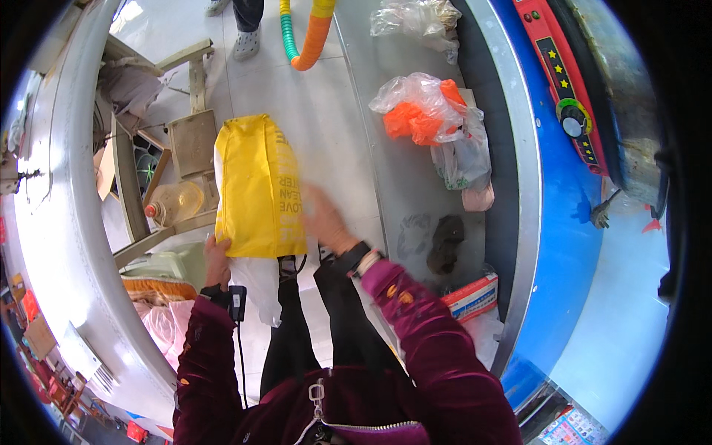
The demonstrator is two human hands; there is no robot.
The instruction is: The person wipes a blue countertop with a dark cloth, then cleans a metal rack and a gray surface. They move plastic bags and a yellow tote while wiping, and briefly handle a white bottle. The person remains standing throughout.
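The left hand point(216, 259) has its fingers closed on the lower left corner of a yellow bag point(258, 187), pinching it together with the white liner point(259, 282) that hangs out below. The right hand point(324, 219) is blurred, its fingers spread open and flat against the bag's right edge, not gripping. The bag hangs upright in front of the person, above the tiled floor point(326, 111), between the two hands.

Both arms wear dark red velvet sleeves point(423, 334); a black band sits on the right wrist, and a black device with a cord hangs at the left wrist. To the right, on the grey bench point(408, 178), lie a clear bag with orange contents point(426, 111), a dark rag point(445, 241) and a small red and white box point(471, 295). To the left stand a wooden frame point(189, 141) and a plastic bottle point(174, 204). An orange and green hose point(310, 37) hangs at the top, beside another person's shoes point(246, 43).
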